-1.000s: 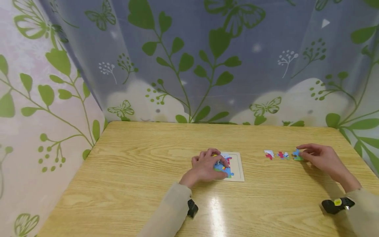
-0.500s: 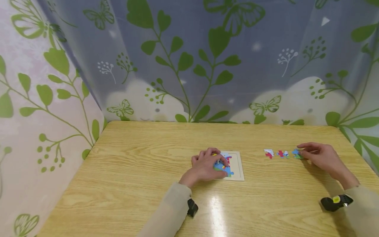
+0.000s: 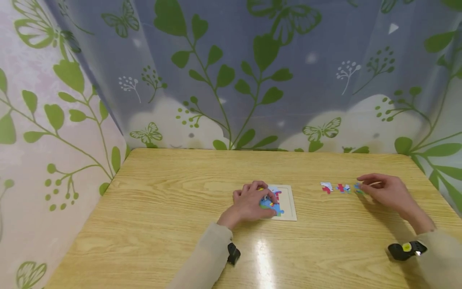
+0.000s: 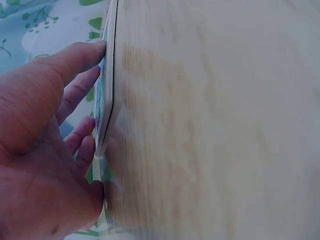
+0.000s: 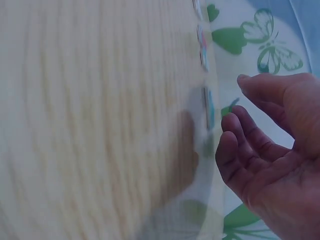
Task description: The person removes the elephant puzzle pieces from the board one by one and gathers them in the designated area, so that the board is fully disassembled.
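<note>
Now, left hand (image 3: 250,202) rests loosely on puzzle board (image 3: 287,202), right hand (image 3: 386,192) hovers ungripping above jigsaw piece (image 5: 210,110), near table's (image 3: 173,192) right edge.

Table (image 3: 173,208): brightly lit, I see one white streak of glare (image 3: 265,261) toward the near side
Right hand (image 5: 285,165): throws a soft shadow (image 5: 175,167) across the table
Wrist views: dimmer, bluish, hazy, table grain blurred
</note>
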A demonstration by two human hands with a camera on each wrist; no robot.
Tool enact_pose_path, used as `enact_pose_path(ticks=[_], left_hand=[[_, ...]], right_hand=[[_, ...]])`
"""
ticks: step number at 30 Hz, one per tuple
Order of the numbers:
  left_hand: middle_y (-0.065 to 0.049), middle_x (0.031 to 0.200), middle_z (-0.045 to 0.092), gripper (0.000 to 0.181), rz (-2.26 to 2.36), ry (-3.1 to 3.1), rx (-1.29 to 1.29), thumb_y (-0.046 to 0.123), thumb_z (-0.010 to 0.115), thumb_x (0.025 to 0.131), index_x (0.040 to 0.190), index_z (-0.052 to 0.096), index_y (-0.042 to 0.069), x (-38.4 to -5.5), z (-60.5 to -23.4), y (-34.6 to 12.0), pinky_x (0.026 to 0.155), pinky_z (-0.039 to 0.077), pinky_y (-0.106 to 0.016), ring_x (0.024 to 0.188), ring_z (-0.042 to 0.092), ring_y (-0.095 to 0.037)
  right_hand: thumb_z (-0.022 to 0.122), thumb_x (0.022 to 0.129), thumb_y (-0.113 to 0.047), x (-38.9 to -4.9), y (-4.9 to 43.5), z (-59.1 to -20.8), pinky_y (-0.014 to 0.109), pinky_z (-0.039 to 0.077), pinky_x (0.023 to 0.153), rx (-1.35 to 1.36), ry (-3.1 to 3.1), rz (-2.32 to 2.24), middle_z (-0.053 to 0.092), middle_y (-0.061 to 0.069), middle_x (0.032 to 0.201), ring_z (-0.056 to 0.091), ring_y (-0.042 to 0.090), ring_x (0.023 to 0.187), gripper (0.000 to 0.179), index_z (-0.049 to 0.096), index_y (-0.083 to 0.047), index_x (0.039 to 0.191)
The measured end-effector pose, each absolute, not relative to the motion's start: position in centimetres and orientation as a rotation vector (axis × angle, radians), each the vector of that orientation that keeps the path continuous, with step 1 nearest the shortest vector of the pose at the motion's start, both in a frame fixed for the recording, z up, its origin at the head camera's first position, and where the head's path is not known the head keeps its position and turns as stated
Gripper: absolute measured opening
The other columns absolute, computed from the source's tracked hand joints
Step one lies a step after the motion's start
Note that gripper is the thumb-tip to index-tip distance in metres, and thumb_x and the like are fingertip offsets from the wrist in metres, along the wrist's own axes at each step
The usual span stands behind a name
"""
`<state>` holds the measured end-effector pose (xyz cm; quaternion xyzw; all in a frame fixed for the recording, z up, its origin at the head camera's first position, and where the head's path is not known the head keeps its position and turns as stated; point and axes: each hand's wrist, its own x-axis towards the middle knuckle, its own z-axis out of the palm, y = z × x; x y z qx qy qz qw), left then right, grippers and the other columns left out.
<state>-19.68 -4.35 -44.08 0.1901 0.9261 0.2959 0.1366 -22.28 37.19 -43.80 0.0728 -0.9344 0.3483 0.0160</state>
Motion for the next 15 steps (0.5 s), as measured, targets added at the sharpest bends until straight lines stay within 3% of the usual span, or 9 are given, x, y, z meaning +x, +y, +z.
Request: enact_pose_path(ticks=[5, 9, 15], left_hand=[[0.006, 0.155, 0.038, 0.022, 0.833, 2.653, 0.607, 0.045, 0.07, 0.092, 0.111, 0.067, 0.036, -19.8, -43.8, -4.8, 0.105, 0.022, -0.057, 0.14, 0.034, -0.029], [0.005, 0.16, 0.038, 0.025, 0.812, 2.633, 0.654, 0.04, 0.07, 0.093, 0.117, 0.069, 0.035, -19.8, -43.7, -5.2, 0.106, 0.023, -0.055, 0.146, 0.033, -0.029], [0.001, 0.165, 0.035, 0.03, 0.865, 2.651, 0.671, 0.033, 0.071, 0.091, 0.121, 0.072, 0.031, -19.8, -43.6, -5.9, 0.11, 0.026, -0.06, 0.151, 0.03, -0.033]], right_hand=[[0.069, 0.098, -0.025, -21.9, 35.6, -43.0, 0.022, 0.052, 0.064, 0.282, -2.906, 1.005, 0.074, -0.002, 0.099, 0.054, -0.018, 0.081, 0.032, 0.071, -0.001, 0.12], [0.068, 0.099, -0.023, -21.7, 34.2, -42.5, 0.023, 0.052, 0.065, 0.339, -2.907, 0.992, 0.074, 0.019, 0.109, 0.055, -0.016, 0.082, 0.028, 0.072, -0.003, 0.119], [0.067, 0.1, -0.025, -21.6, 31.8, -42.3, 0.025, 0.052, 0.068, 0.4, -2.929, 1.008, 0.073, 0.018, 0.111, 0.06, -0.006, 0.084, 0.028, 0.073, -0.006, 0.119]])
